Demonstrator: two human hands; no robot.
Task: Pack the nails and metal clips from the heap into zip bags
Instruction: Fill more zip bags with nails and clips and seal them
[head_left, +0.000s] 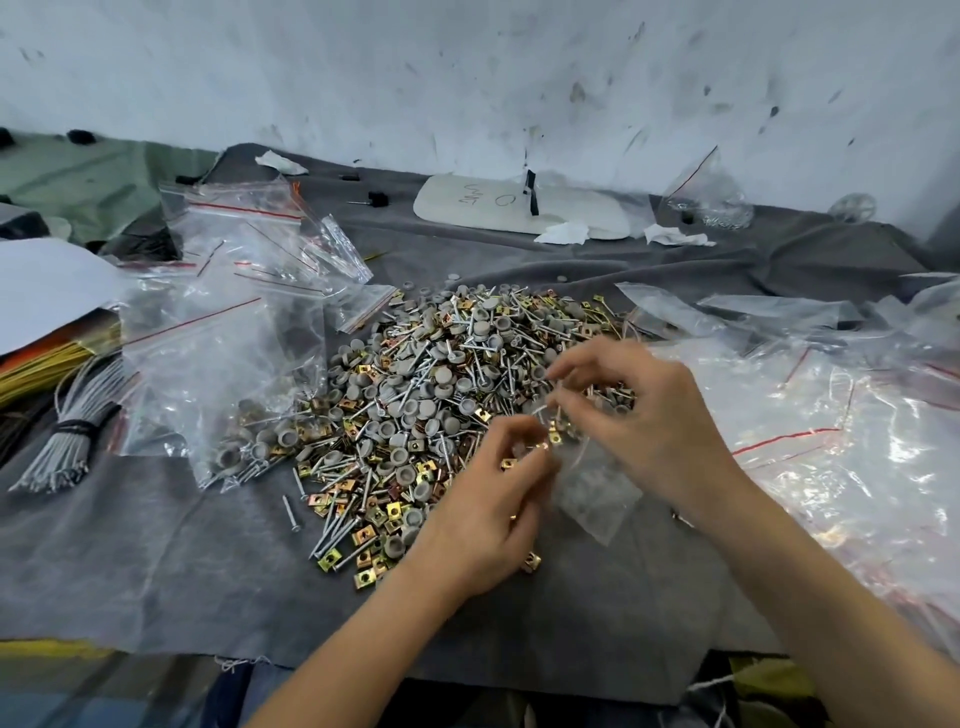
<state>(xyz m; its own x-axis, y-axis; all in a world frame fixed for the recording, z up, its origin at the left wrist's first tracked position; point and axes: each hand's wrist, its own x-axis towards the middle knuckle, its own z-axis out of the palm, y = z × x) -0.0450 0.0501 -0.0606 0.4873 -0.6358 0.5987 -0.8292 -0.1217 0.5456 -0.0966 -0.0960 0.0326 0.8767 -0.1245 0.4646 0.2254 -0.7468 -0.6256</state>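
So, we've got the heap mid tabletop, on a grey cloth. It's silver nails w/ flat heads, small square metal clips in brassy yellow & copper tones, each w/ a hole in the middle, plus round grey caps, all jumbled. A few nails & clips lie loose at the heap's near-left edge.

Over its near-right side hangs a small zip bag, clear. Our left hand pinches the bag near its mouth, fingers curled. Our right hand has its fingers curled in toward the mouth from above. It's blurred, so we can't tell if it grips a piece, the bag, or nothing.

Left of the heap, touching it, lies a filled zip bag w/ a red seal line, caps & nails showing thru at its lower end. Behind that are empty zip bags. More clear bags spread on the right. A tied bundle of grey wires lies far left.
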